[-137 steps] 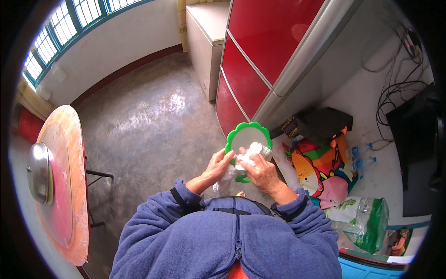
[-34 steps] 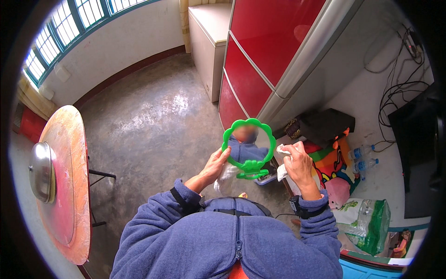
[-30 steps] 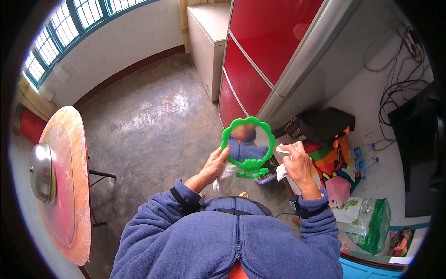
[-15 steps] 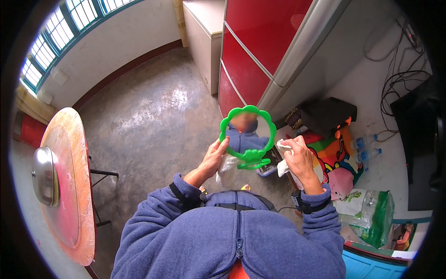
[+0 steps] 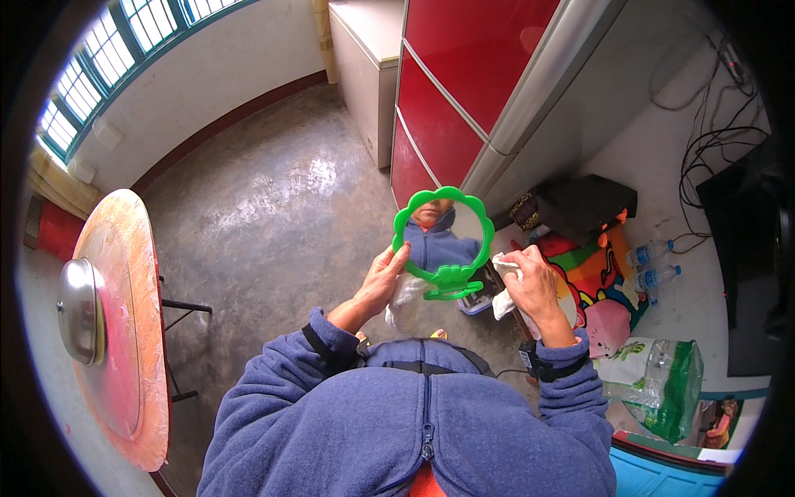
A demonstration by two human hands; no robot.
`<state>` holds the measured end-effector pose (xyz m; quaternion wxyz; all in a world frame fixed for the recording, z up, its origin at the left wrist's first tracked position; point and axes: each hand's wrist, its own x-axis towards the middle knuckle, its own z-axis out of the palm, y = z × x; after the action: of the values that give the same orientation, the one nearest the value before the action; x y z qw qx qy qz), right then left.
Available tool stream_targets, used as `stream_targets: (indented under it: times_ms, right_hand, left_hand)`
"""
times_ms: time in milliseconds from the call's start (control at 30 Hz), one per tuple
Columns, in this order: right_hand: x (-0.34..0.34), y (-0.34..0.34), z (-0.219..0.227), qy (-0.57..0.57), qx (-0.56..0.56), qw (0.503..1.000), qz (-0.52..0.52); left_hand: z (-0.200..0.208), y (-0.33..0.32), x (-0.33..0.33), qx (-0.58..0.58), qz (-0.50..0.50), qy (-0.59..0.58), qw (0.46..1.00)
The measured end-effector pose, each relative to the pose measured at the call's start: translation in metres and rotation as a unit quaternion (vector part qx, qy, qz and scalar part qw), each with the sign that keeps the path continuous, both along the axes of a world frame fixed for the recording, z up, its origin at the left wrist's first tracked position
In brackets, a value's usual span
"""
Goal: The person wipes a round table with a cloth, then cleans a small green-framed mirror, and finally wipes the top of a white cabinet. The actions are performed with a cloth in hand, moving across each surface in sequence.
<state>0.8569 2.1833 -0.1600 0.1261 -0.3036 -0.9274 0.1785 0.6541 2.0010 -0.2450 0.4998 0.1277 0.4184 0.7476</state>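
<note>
A round mirror in a bright green, flower-shaped frame faces me, its glass reflecting a blue jacket. My left hand grips the frame at its left edge, thumb on the front. White crumpled cloth or tissue hangs below that hand, behind the mirror's lower left. Right of the mirror and apart from it, my right hand is closed on a white tissue. A dark watch-like device sits on the right wrist.
A round table with a metal lid stands at left. Ahead are a red refrigerator and a pale cabinet. At right lie plastic bottles, a green-and-white bag, a colourful cloth and black cables.
Almost nothing differs. The reflection in the mirror has shifted slightly; both hands keep their hold and place.
</note>
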Motion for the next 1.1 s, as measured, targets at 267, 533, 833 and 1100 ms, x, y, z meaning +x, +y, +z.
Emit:
stream_targets:
  times_ms: [267,533,833,1100]
  right_hand:
    - [0.003,-0.004,-0.013,0.015,-0.061,0.998,0.018]
    - [0.015,-0.012,-0.026,0.012,-0.204,0.979,0.004]
    - [0.044,-0.001,-0.028,0.056,-0.269,0.961,-0.030]
    - [0.064,0.013,-0.020,0.106,-0.293,0.949,-0.046]
  left_hand:
    - [0.005,0.000,0.004,-0.013,0.012,0.014,1.000]
    - [-0.016,0.005,0.006,-0.020,-0.034,0.034,0.999]
    - [-0.024,0.036,0.021,-0.029,-0.039,0.015,0.999]
    - [-0.020,0.061,0.028,-0.002,-0.070,0.034,0.997]
